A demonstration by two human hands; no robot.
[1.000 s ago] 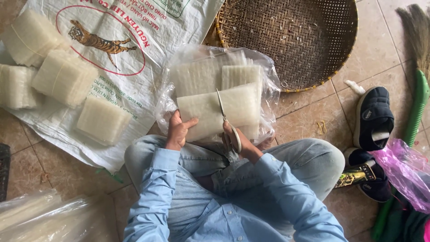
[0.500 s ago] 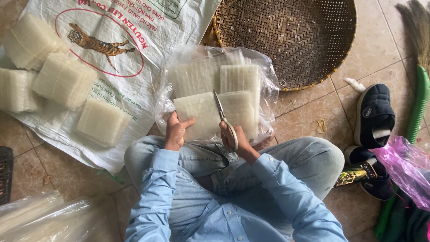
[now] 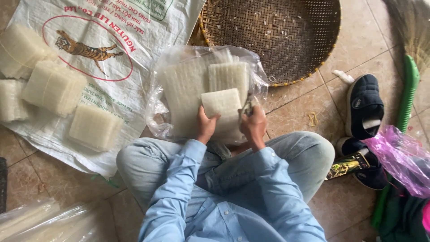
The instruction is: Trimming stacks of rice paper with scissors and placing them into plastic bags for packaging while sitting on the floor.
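The wafer stacks (image 3: 222, 105) are pale, translucent white, inside a clear bag (image 3: 168, 103). The sack (image 3: 134, 49) is white with red and green print, a red oval outline and an orange, black-striped tiger. The basket (image 3: 286, 31) is brown woven bamboo with a yellowish rim. The sleeves (image 3: 179, 197) are light blue, the jeans (image 3: 304, 157) faded blue. The shoe (image 3: 363, 105) is dark navy with a white patch. The floor tiles (image 3: 358, 40) are mottled tan. The broom handle (image 3: 410, 89) is bright green; the plastic beside it (image 3: 398, 157) is pink-purple.
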